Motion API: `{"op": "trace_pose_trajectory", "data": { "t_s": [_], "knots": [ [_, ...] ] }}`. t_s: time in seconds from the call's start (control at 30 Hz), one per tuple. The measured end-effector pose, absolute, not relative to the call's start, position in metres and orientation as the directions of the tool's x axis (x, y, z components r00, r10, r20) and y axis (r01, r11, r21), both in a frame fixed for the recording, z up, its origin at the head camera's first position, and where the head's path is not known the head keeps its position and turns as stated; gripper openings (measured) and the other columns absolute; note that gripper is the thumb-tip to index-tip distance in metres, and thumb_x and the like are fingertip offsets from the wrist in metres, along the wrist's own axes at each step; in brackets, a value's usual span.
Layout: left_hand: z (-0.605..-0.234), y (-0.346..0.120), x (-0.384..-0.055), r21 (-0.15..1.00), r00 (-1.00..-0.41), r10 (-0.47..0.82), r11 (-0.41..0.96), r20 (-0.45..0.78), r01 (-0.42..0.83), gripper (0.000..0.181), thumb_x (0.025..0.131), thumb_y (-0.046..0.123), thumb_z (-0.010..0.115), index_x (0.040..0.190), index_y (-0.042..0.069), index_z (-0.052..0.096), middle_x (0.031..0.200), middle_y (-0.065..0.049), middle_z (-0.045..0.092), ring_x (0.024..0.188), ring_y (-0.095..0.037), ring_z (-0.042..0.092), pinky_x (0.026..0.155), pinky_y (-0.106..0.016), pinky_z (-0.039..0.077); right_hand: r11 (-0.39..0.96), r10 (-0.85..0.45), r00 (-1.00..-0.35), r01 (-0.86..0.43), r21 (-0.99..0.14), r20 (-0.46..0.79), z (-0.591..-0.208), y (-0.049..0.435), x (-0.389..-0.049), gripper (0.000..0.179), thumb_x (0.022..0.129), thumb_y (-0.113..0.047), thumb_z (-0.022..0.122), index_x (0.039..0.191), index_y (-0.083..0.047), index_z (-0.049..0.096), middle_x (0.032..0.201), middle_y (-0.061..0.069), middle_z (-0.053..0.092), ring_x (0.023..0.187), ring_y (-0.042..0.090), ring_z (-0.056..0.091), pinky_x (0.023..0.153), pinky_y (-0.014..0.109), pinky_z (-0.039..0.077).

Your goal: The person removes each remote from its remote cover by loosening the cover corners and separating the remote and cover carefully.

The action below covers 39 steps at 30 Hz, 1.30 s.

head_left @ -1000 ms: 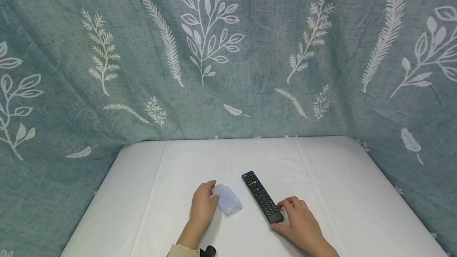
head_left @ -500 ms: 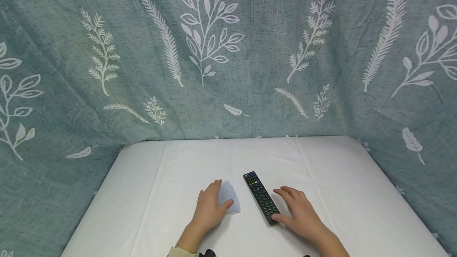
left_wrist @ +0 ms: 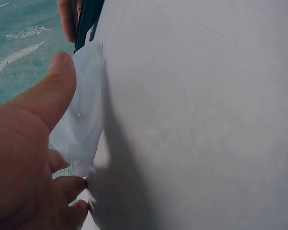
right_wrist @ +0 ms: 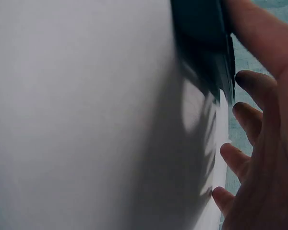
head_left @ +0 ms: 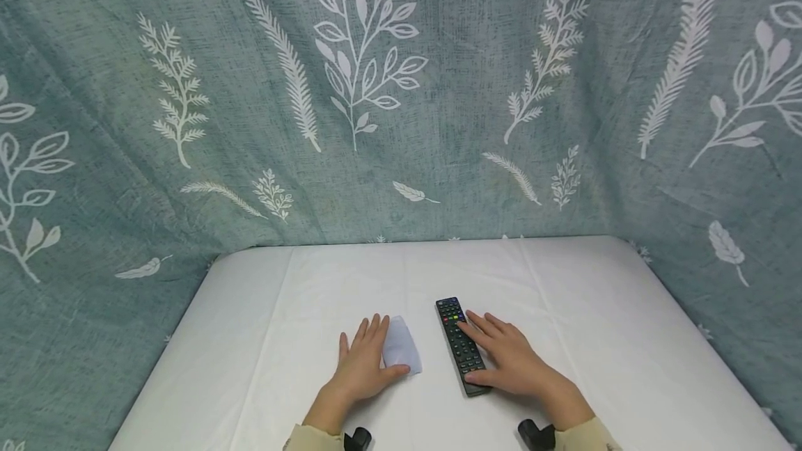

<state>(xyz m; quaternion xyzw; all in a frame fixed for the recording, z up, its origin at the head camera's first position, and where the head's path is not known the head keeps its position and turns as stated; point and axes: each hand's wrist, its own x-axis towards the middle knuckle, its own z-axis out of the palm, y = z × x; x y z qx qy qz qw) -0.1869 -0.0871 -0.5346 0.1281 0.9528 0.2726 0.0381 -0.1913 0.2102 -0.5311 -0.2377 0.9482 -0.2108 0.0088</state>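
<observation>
A pale blue, translucent, soft piece like a folded plastic bag (head_left: 401, 346) lies on the white table, left of a black remote control (head_left: 464, 350). My left hand (head_left: 363, 367) has its fingers spread, with the thumb over the bag's near part and the index finger along its left edge. In the left wrist view, the bag (left_wrist: 84, 105) stands out beyond the thumb. My right hand (head_left: 510, 360) lies over the remote's right side, its fingers extended, the thumb at the near end and a fingertip by the upper buttons. The right wrist view shows the remote's dark end (right_wrist: 199, 33) beside the thumb.
The white table cover (head_left: 313, 284) has faint fold lines. Behind and beside the table hangs a green curtain (head_left: 451, 110) with white leaf prints. Black wrist devices (head_left: 358, 438) sit by both beige sleeves (head_left: 585, 435).
My left hand has spread its fingers and moved over the bag. My right hand has shifted forward and left along the remote, which has turned to point straighter ahead.
</observation>
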Motion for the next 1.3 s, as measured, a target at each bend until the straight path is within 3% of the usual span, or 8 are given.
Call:
{"op": "trace_pose_trajectory", "data": {
  "t_s": [0.33, 0.63, 0.97, 1.3],
  "knots": [
    [-0.536, -0.093, -0.191, 0.529, -0.929, 0.369, 0.786, 0.016, 0.321, 0.101, 0.079, 0.049, 0.078, 0.153, -0.001, 0.032, 0.162, -0.020, 0.031, 0.151, -0.041, 0.025, 0.118, -0.073, 0.008, 0.810, -0.410, -0.909, -0.399, -0.429, 0.071, -0.536, 0.203, -0.185, 0.085, 0.083, -0.064, 0.067, 0.152, -0.020, 0.043, 0.161, 0.010, 0.036, 0.145, 0.043, 0.035, 0.113, 0.072, 0.025],
    [-0.539, -0.092, -0.201, 0.526, -0.880, 0.475, 0.744, 0.019, 0.413, 0.096, 0.083, 0.046, 0.075, 0.155, 0.000, 0.030, 0.163, -0.017, 0.029, 0.151, -0.037, 0.027, 0.120, -0.069, 0.012, 0.806, -0.411, -0.908, -0.402, -0.434, 0.078, -0.537, 0.193, -0.179, 0.085, 0.083, -0.065, 0.066, 0.152, -0.021, 0.044, 0.160, 0.009, 0.037, 0.144, 0.043, 0.036, 0.112, 0.072, 0.025],
    [-0.534, -0.087, -0.204, 0.530, -0.860, 0.510, 0.739, -0.037, 0.415, 0.096, 0.083, 0.047, 0.075, 0.156, 0.004, 0.029, 0.165, -0.013, 0.026, 0.152, -0.034, 0.027, 0.121, -0.068, 0.011, 0.776, -0.430, -0.893, -0.440, -0.451, 0.133, -0.539, 0.187, -0.172, 0.083, 0.082, -0.063, 0.069, 0.149, -0.019, 0.048, 0.158, 0.011, 0.040, 0.141, 0.045, 0.038, 0.108, 0.077, 0.025],
    [-0.538, -0.085, -0.206, 0.582, -0.863, 0.504, 0.712, -0.034, 0.392, 0.102, 0.082, 0.048, 0.076, 0.158, 0.005, 0.025, 0.166, -0.012, 0.022, 0.153, -0.032, 0.024, 0.122, -0.067, 0.006, 0.810, -0.400, -0.914, -0.384, -0.443, 0.061, -0.535, 0.188, -0.172, 0.085, 0.082, -0.067, 0.066, 0.151, -0.021, 0.046, 0.161, 0.007, 0.037, 0.146, 0.039, 0.035, 0.113, 0.074, 0.021]
  ]
}}
